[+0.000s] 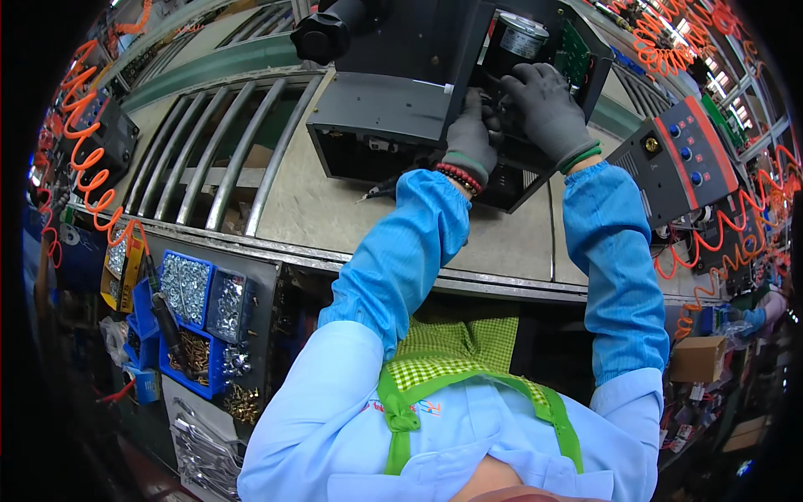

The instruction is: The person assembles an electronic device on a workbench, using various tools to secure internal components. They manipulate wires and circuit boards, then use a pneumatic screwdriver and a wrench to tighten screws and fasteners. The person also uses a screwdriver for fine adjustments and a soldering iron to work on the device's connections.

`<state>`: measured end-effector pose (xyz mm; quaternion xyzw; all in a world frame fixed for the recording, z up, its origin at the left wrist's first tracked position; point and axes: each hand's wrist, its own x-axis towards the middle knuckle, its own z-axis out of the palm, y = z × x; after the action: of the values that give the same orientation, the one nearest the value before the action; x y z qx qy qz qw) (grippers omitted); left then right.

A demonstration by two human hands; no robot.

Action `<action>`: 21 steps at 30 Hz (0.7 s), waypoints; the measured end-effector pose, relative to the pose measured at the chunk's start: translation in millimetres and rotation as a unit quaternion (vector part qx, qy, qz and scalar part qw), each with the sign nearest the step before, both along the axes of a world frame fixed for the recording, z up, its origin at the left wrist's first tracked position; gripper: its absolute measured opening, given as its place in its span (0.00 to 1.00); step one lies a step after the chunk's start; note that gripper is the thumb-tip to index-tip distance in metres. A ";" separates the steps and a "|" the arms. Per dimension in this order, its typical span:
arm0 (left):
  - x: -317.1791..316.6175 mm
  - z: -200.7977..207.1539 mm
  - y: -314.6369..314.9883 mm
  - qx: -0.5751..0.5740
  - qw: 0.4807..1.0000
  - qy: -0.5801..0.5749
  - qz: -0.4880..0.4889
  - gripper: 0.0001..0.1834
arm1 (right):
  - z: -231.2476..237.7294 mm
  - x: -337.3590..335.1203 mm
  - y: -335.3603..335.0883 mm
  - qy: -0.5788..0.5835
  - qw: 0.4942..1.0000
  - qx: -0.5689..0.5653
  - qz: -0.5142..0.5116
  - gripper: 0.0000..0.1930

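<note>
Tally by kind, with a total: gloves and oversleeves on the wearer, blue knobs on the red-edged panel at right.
Gray gloves: 2
Blue oversleeves: 2
Blue knobs: 3
Total: 7

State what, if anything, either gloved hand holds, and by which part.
Cannot be told: left hand and right hand reach inside the dark housing, any grip obscured.

Noted white label (pixel 525 30) on cylinder (pixel 510 60), dark letters (pixel 126 298) on yellow box (pixel 132 261), coloured letters (pixel 429 408) on shirt (pixel 473 431); found marks (pixel 697 151) on panel (pixel 674 167) illegible
</note>
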<state>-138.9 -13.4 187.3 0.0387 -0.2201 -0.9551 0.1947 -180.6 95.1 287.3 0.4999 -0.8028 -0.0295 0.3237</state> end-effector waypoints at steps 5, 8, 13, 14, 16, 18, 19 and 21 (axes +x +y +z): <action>5.1 15.9 4.3 -0.070 0.993 -0.099 -0.008 0.09 | 0.0 -5.1 2.9 -0.018 1.000 0.011 0.015 0.17; 1.7 -1.3 5.1 -0.488 0.832 -0.100 0.245 0.08 | -1.1 -9.3 5.4 -0.003 1.000 0.011 0.026 0.17; -16.4 -42.4 -8.6 -0.684 0.669 -0.053 0.286 0.20 | -1.4 -8.8 6.3 0.045 0.999 0.017 0.015 0.19; 11.2 -29.3 -10.0 -0.740 0.599 -0.054 0.300 0.24 | -1.8 -2.2 5.2 0.056 0.998 0.022 0.003 0.19; 39.8 -24.5 -19.3 -0.761 0.623 -0.028 0.177 0.26 | -11.5 23.9 8.9 0.105 0.992 -0.046 0.047 0.19; 81.2 -37.2 -10.2 -0.516 0.855 0.044 0.013 0.15 | -16.0 72.7 24.2 0.068 0.989 -0.108 0.069 0.18; 94.8 -52.4 -15.6 -0.536 0.841 0.064 -0.029 0.14 | -36.1 79.6 37.9 -0.039 0.987 -0.122 0.093 0.18; 116.9 -103.5 -25.3 -0.740 0.673 0.023 -0.010 0.13 | -100.1 85.3 59.9 -0.225 0.964 -0.099 0.102 0.18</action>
<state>-22.0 -38.8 83.7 -0.1420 -0.8503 -0.4825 0.1552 -95.3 155.0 187.1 0.5381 -0.7987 0.1967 0.1840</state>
